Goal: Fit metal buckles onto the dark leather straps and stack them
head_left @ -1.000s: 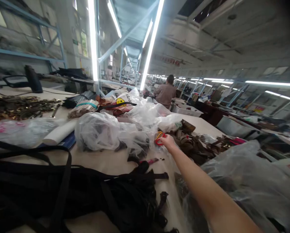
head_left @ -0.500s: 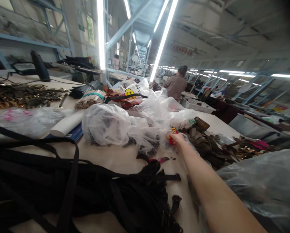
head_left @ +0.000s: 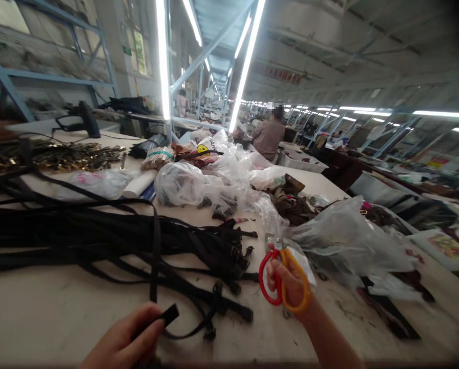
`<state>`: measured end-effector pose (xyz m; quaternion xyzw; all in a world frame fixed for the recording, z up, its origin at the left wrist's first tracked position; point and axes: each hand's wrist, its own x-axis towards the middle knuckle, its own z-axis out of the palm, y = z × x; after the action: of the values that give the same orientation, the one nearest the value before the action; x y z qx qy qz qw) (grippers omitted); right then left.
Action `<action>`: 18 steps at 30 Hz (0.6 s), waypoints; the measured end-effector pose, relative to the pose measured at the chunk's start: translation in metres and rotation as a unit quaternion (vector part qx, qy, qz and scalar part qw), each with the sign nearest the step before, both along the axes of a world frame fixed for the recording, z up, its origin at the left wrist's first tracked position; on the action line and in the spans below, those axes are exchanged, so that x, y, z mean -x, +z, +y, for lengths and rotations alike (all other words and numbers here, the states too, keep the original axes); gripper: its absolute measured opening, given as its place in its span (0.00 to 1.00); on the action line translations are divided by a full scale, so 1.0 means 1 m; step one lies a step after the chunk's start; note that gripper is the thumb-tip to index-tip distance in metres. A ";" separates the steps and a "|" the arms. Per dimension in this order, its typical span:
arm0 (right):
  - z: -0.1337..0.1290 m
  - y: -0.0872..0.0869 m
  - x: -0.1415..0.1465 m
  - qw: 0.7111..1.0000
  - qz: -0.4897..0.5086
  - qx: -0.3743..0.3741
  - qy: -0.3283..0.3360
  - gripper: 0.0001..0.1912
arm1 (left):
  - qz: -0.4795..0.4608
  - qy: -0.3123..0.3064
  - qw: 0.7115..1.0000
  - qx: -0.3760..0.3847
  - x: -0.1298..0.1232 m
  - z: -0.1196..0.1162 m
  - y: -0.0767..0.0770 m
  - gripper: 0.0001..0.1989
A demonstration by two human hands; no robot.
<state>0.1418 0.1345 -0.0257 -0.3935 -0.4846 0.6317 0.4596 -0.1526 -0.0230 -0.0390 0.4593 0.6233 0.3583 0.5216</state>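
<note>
In my right hand is a pair of scissors with one red and one orange handle loop, held above the table with the blades pointing away from me. My left hand, at the bottom of the view, pinches the end of a black strap between thumb and fingers. A large heap of black straps with dark buckles spreads over the table to the left and middle. Some strap ends lie between my two hands.
Clear plastic bags lie behind the straps, and another plastic bag covers goods on the right. Brown straps are piled beyond the scissors. A white roll and metal-tipped pieces lie at left. A person stands farther back.
My right hand has drawn back toward me, bringing the scissors away from the plastic bags. My left hand has come into view with a black strap end. The view has shifted.
</note>
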 end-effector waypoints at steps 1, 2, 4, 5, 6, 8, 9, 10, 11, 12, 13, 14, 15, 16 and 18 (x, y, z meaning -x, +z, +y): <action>-0.026 -0.005 0.003 0.999 -0.008 0.022 0.035 0.25 | -0.004 -0.013 1.000 -0.003 -0.008 -0.002 0.010 0.20; -0.048 -0.010 0.007 0.997 -0.016 0.044 0.068 0.25 | -0.009 -0.022 1.000 -0.013 -0.016 -0.003 0.020 0.19; -0.084 -0.016 0.015 0.987 -0.022 0.067 0.145 0.24 | -0.028 -0.030 0.999 -0.029 -0.030 -0.004 0.037 0.16; -0.098 -0.017 0.018 0.981 -0.021 0.058 0.184 0.25 | -0.041 -0.029 0.998 -0.033 -0.035 -0.006 0.043 0.16; -0.109 -0.017 0.021 0.975 -0.022 0.038 0.219 0.25 | -0.054 -0.024 0.998 -0.035 -0.040 -0.008 0.048 0.16; -0.126 -0.013 0.027 0.960 -0.035 -0.008 0.278 0.28 | -0.074 0.000 0.996 -0.041 -0.046 -0.015 0.053 0.16; -0.132 -0.010 0.030 0.952 -0.043 -0.025 0.301 0.30 | -0.080 0.014 0.996 -0.045 -0.048 -0.019 0.054 0.16; -0.136 -0.007 0.034 0.945 -0.052 -0.034 0.320 0.32 | -0.084 0.027 0.995 -0.050 -0.050 -0.023 0.054 0.16; -0.140 -0.005 0.037 0.939 -0.061 -0.039 0.335 0.34 | -0.086 0.036 0.994 -0.056 -0.052 -0.026 0.054 0.16; -0.143 -0.002 0.040 0.935 -0.071 -0.043 0.344 0.35 | -0.088 0.042 0.993 -0.062 -0.053 -0.028 0.054 0.16; -0.146 -0.001 0.043 0.932 -0.081 -0.048 0.350 0.37 | -0.089 0.045 0.993 -0.068 -0.055 -0.030 0.054 0.16; -0.148 0.000 0.046 0.929 -0.092 -0.053 0.355 0.38 | -0.086 0.047 0.992 -0.074 -0.056 -0.031 0.055 0.15; -0.149 0.001 0.049 0.925 -0.103 -0.059 0.360 0.38 | -0.081 0.049 0.992 -0.079 -0.057 -0.031 0.054 0.14; -0.149 0.001 0.052 0.924 -0.111 -0.068 0.360 0.38 | -0.075 0.050 0.993 -0.082 -0.057 -0.031 0.054 0.14; -0.149 0.000 0.056 0.924 -0.116 -0.083 0.355 0.39 | -0.060 0.051 0.993 -0.087 -0.057 -0.029 0.052 0.12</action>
<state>0.0861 -0.0145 -0.0255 -0.2265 -0.6928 0.6613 0.1768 -0.0953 -0.0521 0.0133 0.4480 0.5800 0.4647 0.4969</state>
